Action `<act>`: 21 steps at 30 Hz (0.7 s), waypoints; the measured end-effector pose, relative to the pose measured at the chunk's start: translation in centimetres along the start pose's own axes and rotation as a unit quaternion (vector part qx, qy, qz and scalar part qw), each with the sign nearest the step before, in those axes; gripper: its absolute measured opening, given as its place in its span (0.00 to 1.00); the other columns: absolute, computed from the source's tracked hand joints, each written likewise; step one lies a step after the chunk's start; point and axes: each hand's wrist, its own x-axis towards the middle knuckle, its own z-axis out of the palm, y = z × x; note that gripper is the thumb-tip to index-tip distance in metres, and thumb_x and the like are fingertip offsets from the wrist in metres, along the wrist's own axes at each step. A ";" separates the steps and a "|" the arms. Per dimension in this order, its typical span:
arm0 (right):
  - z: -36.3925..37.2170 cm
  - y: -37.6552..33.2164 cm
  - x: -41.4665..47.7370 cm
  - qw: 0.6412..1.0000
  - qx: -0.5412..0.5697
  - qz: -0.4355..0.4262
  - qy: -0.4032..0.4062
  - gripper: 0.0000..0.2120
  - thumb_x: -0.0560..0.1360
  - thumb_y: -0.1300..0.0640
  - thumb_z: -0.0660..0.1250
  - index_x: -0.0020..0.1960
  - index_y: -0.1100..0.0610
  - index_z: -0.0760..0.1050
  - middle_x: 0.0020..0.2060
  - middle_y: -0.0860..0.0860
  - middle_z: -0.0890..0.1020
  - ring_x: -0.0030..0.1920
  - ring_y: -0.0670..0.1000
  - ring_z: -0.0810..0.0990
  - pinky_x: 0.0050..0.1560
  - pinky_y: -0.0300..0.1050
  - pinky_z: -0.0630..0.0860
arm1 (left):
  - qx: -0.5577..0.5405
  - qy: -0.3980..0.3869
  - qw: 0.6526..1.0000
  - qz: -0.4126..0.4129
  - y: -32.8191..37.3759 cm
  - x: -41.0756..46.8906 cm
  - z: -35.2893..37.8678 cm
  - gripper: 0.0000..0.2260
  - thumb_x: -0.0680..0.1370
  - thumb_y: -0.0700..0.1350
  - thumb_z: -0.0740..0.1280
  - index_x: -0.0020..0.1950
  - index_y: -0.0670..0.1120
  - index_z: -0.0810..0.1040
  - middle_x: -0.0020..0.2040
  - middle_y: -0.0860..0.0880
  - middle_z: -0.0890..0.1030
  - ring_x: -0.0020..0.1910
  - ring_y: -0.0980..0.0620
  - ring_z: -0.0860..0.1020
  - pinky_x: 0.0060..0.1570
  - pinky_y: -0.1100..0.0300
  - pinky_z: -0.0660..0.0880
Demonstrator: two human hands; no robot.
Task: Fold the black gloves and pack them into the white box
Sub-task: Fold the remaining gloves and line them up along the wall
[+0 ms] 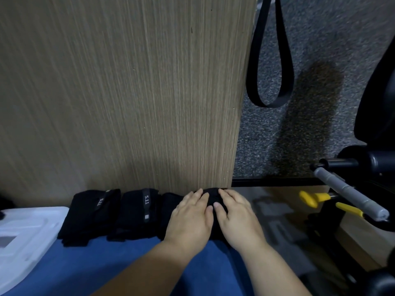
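Several black gloves lie in a row on a blue cloth (128,263) against a wooden panel. Two folded ones, the left glove (89,216) and the middle glove (136,214), show white "5.11" labels. My left hand (190,218) and my right hand (237,218) lie side by side, fingers fairly straight, pressing down on the rightmost black glove (211,196), most of which they hide. The white box (27,238) sits at the far left on the cloth.
A wooden panel (128,92) rises right behind the gloves. To the right are grey carpet (310,50), a hanging black strap loop (269,60), a black chair base (376,103), and a stand with yellow handles (312,198) on a cardboard box.
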 end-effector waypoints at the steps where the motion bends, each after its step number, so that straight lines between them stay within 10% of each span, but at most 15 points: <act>1: 0.1 0.0 0.1 1.000 -0.004 0.002 -0.005 0.23 0.81 0.46 0.54 0.75 0.50 0.61 0.73 0.45 0.63 0.73 0.46 0.57 0.73 0.40 0.55 | -0.002 -0.003 1.000 -0.003 -0.1 -0.1 0.1 0.22 0.83 0.54 0.47 0.78 0.53 0.55 0.78 0.56 0.53 0.77 0.57 0.48 0.74 0.59 0.47; 21: -0.9 -1.1 -0.4 0.998 -0.026 0.004 0.048 0.26 0.79 0.40 0.44 0.73 0.45 0.64 0.73 0.44 0.63 0.74 0.46 0.57 0.71 0.50 0.57 | -0.010 -0.024 0.999 0.020 0.5 0.8 -2.6 0.22 0.83 0.53 0.48 0.78 0.51 0.56 0.79 0.53 0.53 0.77 0.54 0.49 0.76 0.56 0.49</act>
